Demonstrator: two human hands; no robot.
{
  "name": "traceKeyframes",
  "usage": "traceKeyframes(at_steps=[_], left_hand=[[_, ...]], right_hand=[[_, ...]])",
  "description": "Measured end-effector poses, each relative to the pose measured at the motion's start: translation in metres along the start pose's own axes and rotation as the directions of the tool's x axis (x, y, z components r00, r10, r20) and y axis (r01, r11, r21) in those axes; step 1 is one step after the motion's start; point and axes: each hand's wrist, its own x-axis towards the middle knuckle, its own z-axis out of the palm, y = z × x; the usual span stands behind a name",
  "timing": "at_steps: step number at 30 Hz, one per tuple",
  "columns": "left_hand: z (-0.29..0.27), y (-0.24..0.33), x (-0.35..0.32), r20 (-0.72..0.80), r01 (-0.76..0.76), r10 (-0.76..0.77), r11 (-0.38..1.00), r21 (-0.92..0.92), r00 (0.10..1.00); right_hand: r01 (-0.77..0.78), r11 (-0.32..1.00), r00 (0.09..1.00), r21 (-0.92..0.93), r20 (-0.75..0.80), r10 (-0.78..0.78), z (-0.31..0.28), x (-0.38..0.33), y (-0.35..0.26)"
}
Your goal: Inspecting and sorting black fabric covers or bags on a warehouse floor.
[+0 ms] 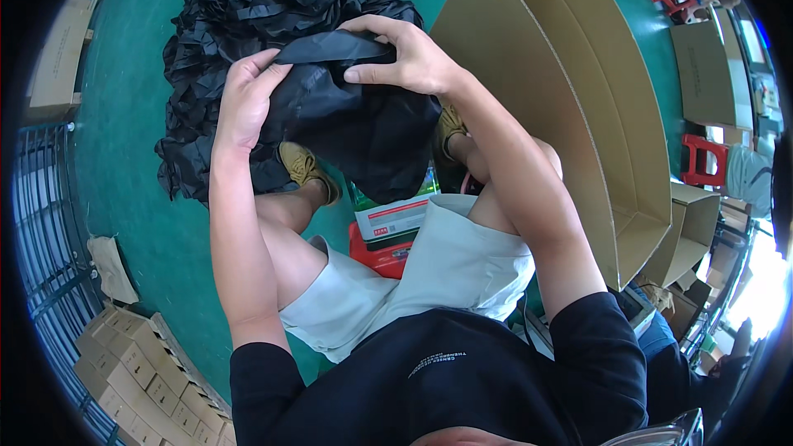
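A black cloth piece (355, 124), thin and slightly shiny, hangs between my hands above my knees. It looks like a pouch or bag, with a folded upper edge and a dark gap below it. My left hand (248, 95) pinches the upper left corner between thumb and fingers. On the other side my right hand (410, 58) has its fingers over the top edge and its thumb spread in front, at the gap. The fingertips behind the cloth are partly hidden. Just beyond lies a large heap of similar black cloth pieces (256, 8) on the floor.
A big open cardboard box (529, 58) stands close by my right arm. Between my legs are a white-and-green box (396, 219) and a red object (376, 258). Stacked cartons (140, 372) stand at lower left; red stools (704, 160) and more boxes are at right.
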Motion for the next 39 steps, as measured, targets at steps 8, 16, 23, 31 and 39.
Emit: traceKeyframes(at_steps=[8,16,23,31,39], left_hand=[[0.008,0.003,-0.014,0.105,0.234,-0.217,0.951,-0.2,0.971],[-0.016,0.0,-0.011,0.502,0.27,-0.138,0.942,-0.199,0.854],[-0.011,-0.002,-0.004,0.394,0.141,-0.007,0.94,-0.312,0.919],[-0.013,-0.009,0.006,0.291,0.053,0.129,0.838,-0.544,0.948],[-0.007,-0.009,0.004,0.288,-0.036,0.227,0.838,-0.545,0.93]], right_hand=[[-0.15,0.963,0.985,0.225,0.115,0.127,-0.004,-0.005,0.01],[-0.299,0.55,0.952,0.78,0.281,0.121,-0.03,-0.014,0.01],[-0.209,0.269,0.972,0.94,0.171,0.158,-0.043,-0.024,0.021],[-0.167,0.166,0.981,0.972,0.147,0.126,-0.05,-0.028,0.014],[-0.078,0.045,0.993,0.996,0.074,0.088,-0.07,-0.02,0.005]])
